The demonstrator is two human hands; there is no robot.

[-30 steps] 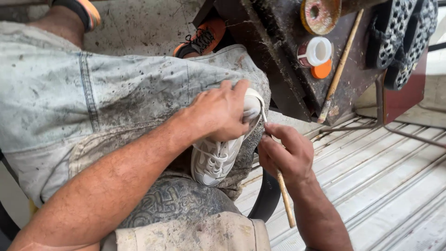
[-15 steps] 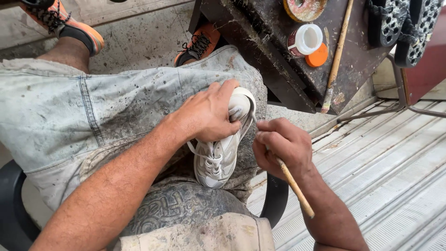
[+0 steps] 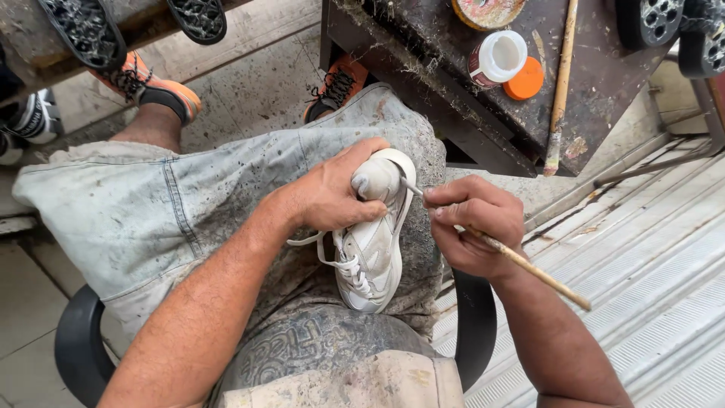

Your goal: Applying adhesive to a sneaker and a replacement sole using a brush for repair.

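I hold a small white sneaker (image 3: 374,249) on my right thigh, toe pointing away from me and laces toward my lap. My left hand (image 3: 336,198) is wrapped over the upper near the toe, fingers closed firm on it to keep it from rolling. My right hand (image 3: 474,223) pinches a thin wooden-handled brush (image 3: 529,266), fingers together on the stick, with its tip touching the right edge of the sole near the toe. I judge the work along that edge is only in hand here at the toe; the rest of the rim toward the heel looks undone, though I cannot tell for sure. On the dark bench (image 3: 596,91) further off stand an open white pot (image 3: 498,59), its orange lid (image 3: 523,78) and a second brush (image 3: 560,83).
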